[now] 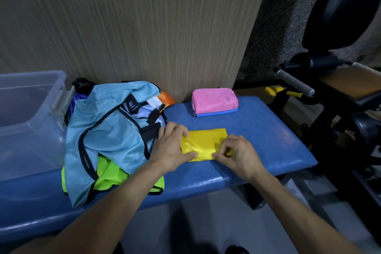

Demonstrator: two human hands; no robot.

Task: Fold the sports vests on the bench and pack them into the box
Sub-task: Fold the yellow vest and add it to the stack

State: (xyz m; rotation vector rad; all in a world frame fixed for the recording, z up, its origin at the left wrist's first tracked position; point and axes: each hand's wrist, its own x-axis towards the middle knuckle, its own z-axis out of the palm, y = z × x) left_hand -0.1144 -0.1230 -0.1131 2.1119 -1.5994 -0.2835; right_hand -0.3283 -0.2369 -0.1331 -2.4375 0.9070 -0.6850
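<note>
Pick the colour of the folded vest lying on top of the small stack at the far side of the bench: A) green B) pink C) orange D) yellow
B: the pink vest sits folded on top of a blue vest near the wall, while the yellow vest is under the left hand and right hand nearer the person.

hands: left hand [172,146] lies flat on the folded yellow vest [203,144], right hand [237,153] pinches its near edge
bench [257,140]: blue, padded
pile: light blue vest [107,136] over a neon green vest [111,175]
done: pink vest [214,100] stacked on a blue vest [216,114] by the wall
box [26,121]: clear plastic, far left
</note>
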